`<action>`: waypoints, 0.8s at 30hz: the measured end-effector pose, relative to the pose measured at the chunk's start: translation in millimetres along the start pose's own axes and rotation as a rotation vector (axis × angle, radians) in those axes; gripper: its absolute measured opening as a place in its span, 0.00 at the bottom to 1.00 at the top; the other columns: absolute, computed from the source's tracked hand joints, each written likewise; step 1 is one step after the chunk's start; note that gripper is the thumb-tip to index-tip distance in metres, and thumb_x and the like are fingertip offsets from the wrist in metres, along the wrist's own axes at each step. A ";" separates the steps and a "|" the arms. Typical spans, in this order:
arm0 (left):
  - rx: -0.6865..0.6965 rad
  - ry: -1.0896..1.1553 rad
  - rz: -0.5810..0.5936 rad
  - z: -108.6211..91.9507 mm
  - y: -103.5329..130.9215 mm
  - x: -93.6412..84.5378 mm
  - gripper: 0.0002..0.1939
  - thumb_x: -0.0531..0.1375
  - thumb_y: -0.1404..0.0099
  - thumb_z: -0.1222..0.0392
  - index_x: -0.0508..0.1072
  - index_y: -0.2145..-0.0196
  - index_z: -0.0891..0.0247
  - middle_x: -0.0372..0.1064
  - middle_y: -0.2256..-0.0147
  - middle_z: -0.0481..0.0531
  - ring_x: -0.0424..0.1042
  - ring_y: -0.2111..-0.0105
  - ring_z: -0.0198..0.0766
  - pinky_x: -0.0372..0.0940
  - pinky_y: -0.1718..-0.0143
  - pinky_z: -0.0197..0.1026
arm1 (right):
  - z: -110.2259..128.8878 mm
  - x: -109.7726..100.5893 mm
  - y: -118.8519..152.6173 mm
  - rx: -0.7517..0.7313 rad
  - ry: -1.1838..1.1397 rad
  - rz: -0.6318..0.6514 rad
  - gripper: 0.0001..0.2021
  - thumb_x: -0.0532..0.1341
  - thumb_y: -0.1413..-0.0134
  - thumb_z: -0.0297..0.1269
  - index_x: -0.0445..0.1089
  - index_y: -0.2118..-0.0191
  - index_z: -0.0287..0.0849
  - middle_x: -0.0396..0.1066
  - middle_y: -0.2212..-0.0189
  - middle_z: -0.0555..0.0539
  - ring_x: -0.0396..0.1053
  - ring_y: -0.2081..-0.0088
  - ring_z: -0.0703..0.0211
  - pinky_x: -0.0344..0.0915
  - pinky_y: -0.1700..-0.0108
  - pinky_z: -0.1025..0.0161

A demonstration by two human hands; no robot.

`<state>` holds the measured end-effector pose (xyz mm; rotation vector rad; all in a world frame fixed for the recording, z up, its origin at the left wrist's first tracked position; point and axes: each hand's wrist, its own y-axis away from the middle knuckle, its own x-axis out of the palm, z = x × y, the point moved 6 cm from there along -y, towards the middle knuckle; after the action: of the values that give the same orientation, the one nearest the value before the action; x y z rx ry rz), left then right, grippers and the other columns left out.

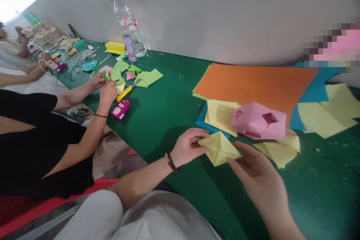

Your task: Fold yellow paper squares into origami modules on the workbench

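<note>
Pale-yellow folded paper (pixel 219 150), diamond-shaped, held over the near side of the green table (pixel 171 116). Long axis runs from hand to hand, dipping slightly to the right; upper corner aims towards the wall (pixel 225 15), lower corner back at the wearer. Creases meet in a raised middle.

Left hand (pixel 189 147): thumb and fingers pinch the left corner. Right hand (pixel 261 180): thumb and fingers lightly grasp the right corner.

Just beyond, a pink folded paper (pixel 258 122) with cut openings (one roughly diamond-shaped), near an orange sheet (pixel 253 82).

Lettering: clear bottle (pixel 126 18) has a red-and-white label, too small to read; magenta box (pixel 120 109) shows white markings, illegible.
</note>
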<state>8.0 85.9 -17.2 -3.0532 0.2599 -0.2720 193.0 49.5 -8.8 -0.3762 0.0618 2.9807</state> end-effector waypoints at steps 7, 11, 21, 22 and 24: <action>0.015 -0.261 0.055 -5.0 8.4 8.7 0.23 0.63 0.43 0.67 0.70 0.48 0.62 0.70 0.52 0.58 0.73 0.62 0.38 0.72 0.67 0.35 | 6.5 -2.2 1.9 0.029 0.093 -0.090 0.18 0.65 0.52 0.44 0.73 0.54 0.44 0.76 0.63 0.45 0.73 0.70 0.59 0.73 0.66 0.60; 0.085 -0.374 0.086 -13.9 12.4 12.9 0.23 0.59 0.38 0.64 0.67 0.45 0.61 0.71 0.50 0.58 0.75 0.58 0.39 0.73 0.62 0.36 | 12.1 -4.8 1.5 0.005 0.194 -0.131 0.14 0.62 0.49 0.43 0.75 0.57 0.44 0.75 0.72 0.48 0.70 0.76 0.61 0.69 0.73 0.63; 0.049 -0.471 0.021 -10.5 13.1 13.7 0.26 0.60 0.42 0.67 0.68 0.45 0.60 0.75 0.61 0.52 0.74 0.71 0.31 0.69 0.76 0.29 | 21.0 -1.7 2.3 -0.057 0.202 -0.181 0.13 0.59 0.44 0.48 0.73 0.64 0.43 0.75 0.71 0.47 0.70 0.74 0.61 0.67 0.72 0.65; 0.040 -0.468 0.015 -10.1 12.7 13.6 0.25 0.60 0.42 0.67 0.68 0.45 0.61 0.75 0.62 0.51 0.74 0.72 0.31 0.69 0.75 0.29 | 21.3 -0.2 2.4 -0.055 0.192 -0.181 0.13 0.59 0.44 0.48 0.73 0.65 0.43 0.75 0.72 0.47 0.70 0.73 0.61 0.67 0.72 0.65; 0.017 -0.466 0.006 -9.3 12.2 13.5 0.23 0.60 0.41 0.66 0.70 0.47 0.61 0.75 0.64 0.51 0.75 0.71 0.32 0.71 0.74 0.30 | 21.0 2.1 2.5 -0.042 0.177 -0.189 0.13 0.59 0.44 0.48 0.72 0.66 0.43 0.74 0.73 0.47 0.69 0.74 0.61 0.67 0.73 0.65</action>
<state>17.4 71.1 -6.7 -2.9819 0.2328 0.4312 185.5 48.5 11.0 -0.6140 -0.0182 2.7604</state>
